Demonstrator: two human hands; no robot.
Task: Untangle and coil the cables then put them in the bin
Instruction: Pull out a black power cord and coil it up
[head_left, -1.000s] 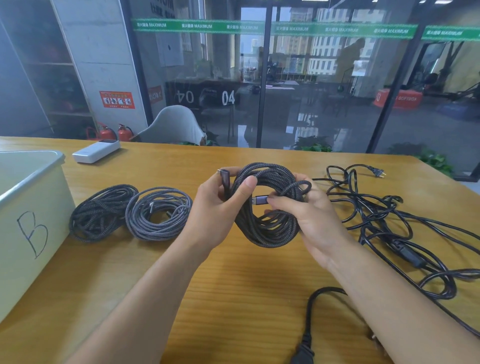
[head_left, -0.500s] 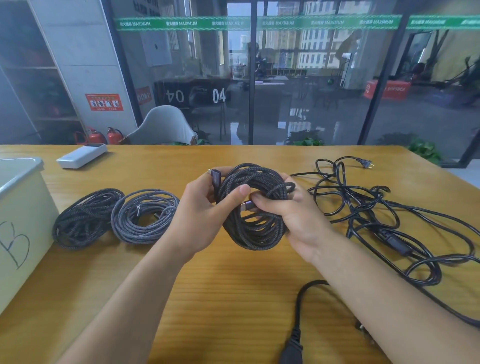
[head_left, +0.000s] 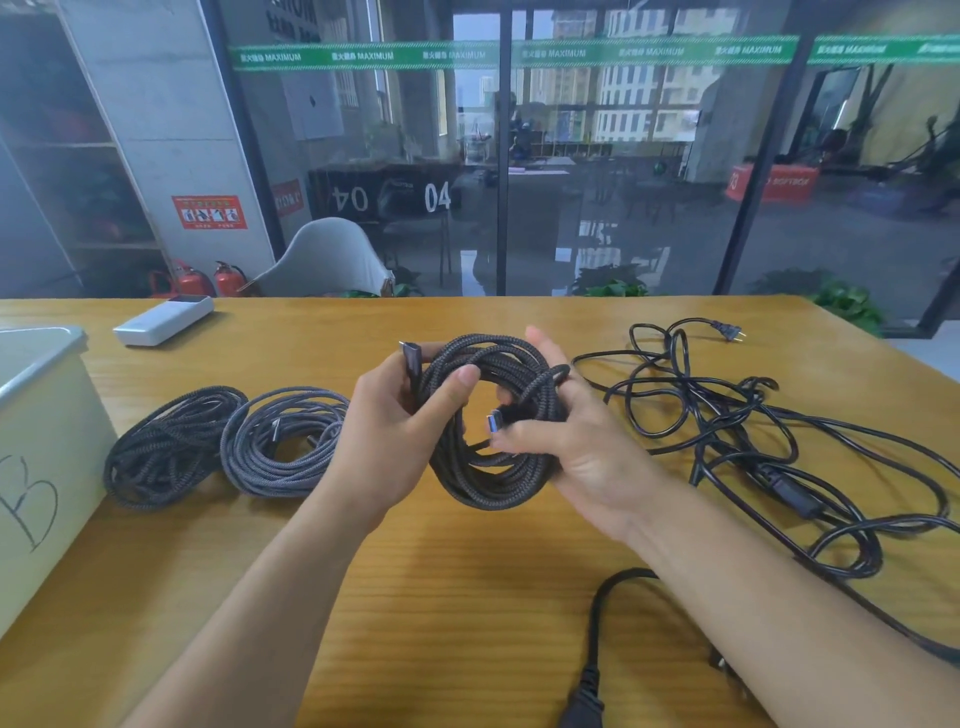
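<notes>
Still, we gripped the coil (head_left: 488, 457) in both hands, left hand (head_left: 400, 431) and right hand (head_left: 582, 447); a loose end could unwind it.

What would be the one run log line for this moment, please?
stage: coiling | left hand: grips braided coil | right hand: pinches its plug end | two coils on table | black cables tangled | bin

Both forearms are bare, the left hand (head_left: 395, 421) and right hand (head_left: 576, 441) ungloved.
</notes>
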